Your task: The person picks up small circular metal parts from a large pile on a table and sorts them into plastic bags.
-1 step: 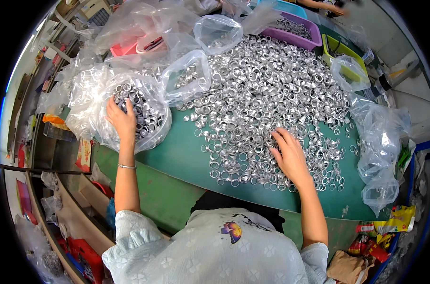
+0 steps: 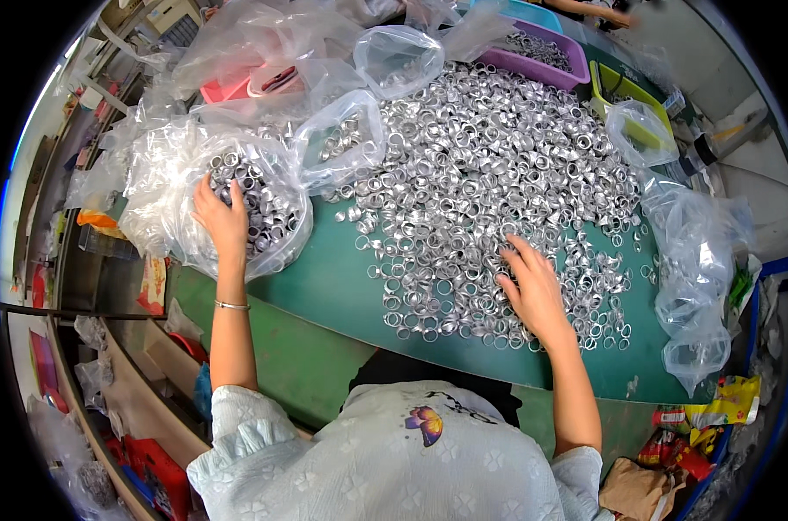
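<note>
On the green table (image 2: 342, 286) lies a big heap of small silver rings (image 2: 489, 165), spread from the middle toward the far edge. The right hand (image 2: 533, 291) rests flat on the near edge of this heap, palm down, fingers open and a little spread; it touches the rings, but I cannot tell if any ring is held under the palm. The left hand (image 2: 220, 217) is well apart from it, at the left side, and reaches into an open clear bag (image 2: 237, 204) that is partly filled with the same rings. Its fingers are stretched and open, lying on the rings inside the bag; it grips nothing that I can see. A thin bracelet (image 2: 231, 305) sits on the left wrist.

Just beside this bag, toward the heap, a 2nd smaller bag (image 2: 346, 139) also holds some rings, and a 3rd bag (image 2: 398, 56) lies farther away. At the far edge stand a purple tray (image 2: 546, 69) with rings in it, a yellow-green tray (image 2: 633, 91), and a pink tray (image 2: 224, 89) half under crumpled plastic. More empty clear bags (image 2: 693, 252) hang at the right edge of the table. At the bottom, the person's pale shirt shows a butterfly print (image 2: 425, 423).
</note>
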{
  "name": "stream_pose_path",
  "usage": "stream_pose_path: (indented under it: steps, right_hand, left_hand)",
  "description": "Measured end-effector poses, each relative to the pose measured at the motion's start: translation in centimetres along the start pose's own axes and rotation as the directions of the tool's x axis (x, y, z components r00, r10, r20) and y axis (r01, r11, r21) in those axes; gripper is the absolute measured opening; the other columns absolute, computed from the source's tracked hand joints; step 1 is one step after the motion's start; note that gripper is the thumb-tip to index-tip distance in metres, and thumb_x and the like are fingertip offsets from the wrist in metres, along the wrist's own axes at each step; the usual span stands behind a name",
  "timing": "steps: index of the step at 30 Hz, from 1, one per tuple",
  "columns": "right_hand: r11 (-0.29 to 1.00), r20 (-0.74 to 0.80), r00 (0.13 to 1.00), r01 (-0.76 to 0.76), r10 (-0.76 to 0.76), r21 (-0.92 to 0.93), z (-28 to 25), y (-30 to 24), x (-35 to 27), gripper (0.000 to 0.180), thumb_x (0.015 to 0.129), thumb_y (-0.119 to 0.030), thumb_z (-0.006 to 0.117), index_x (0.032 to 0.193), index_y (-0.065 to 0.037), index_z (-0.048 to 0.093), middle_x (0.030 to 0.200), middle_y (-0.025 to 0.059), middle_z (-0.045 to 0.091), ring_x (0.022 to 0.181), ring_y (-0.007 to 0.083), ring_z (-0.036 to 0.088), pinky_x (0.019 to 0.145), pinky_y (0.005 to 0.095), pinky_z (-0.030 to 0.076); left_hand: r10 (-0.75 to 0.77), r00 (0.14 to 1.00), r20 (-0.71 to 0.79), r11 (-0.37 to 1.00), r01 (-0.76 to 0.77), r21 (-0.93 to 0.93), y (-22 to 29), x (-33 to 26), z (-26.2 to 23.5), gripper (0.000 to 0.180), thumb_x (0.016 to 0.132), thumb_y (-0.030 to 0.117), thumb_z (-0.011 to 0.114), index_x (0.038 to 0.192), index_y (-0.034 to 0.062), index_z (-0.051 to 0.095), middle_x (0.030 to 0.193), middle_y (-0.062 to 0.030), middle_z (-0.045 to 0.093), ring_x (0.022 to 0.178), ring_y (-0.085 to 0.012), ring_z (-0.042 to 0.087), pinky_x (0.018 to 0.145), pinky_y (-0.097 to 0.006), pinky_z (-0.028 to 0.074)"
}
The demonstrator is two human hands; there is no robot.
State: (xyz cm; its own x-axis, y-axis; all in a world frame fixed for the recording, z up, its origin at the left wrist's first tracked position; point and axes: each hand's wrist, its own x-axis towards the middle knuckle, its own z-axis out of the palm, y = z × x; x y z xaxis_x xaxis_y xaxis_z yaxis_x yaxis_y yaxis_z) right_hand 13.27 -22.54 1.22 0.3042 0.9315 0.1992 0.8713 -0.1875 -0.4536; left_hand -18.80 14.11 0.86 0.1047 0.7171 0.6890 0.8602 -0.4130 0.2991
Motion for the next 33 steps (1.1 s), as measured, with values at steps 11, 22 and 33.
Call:
stream_pose_path:
  steps: [11,22,33]
  right_hand:
    - [0.958,-0.221,0.961,-0.104,0.166,0.267,-1.9,2.0,0.4,0.016,0.078,-0.002,0.063,0.094,0.001,0.063,0.095,0.0141,0.062,0.089,0.0299,0.057,0.083,0.0375,0.044]
    - [0.998,-0.331,0.942,-0.038,0.055,0.056,0.4,6.7,6.3,0.005,0.079,-0.004,0.061,0.078,0.001,0.061,0.099,0.009,0.062,0.09,0.0254,0.056,0.08,0.0379,0.044]
    - [0.661,0.056,0.967,-0.213,0.25,0.719,0.2,2.9,6.0,0.011,0.082,-0.007,0.062,0.091,-0.003,0.066,0.078,0.0018,0.054,0.068,0.0142,0.05,0.061,0.0275,0.04]
  left_hand:
    - [0.2,0.974,-0.107,0.874,-0.227,-0.429,11.1,-2.4,-3.0,0.025,0.078,0.002,0.06,0.103,0.0033,0.06,0.119,-0.0168,0.048,0.113,-0.0329,0.046,0.096,-0.042,0.036]
    - [0.523,0.803,0.287,0.549,-0.059,-0.834,23.2,-9.6,-1.8,0.028,0.076,-0.005,0.062,0.102,0.0045,0.062,0.111,-0.0113,0.056,0.105,-0.0292,0.054,0.087,-0.036,0.044]
    - [0.825,0.467,0.32,0.522,-0.409,-0.749,25.7,-13.4,1.0,0.03,0.077,0.013,0.065,0.104,0.0035,0.057,0.115,-0.0098,0.053,0.109,-0.0278,0.049,0.095,-0.042,0.036]
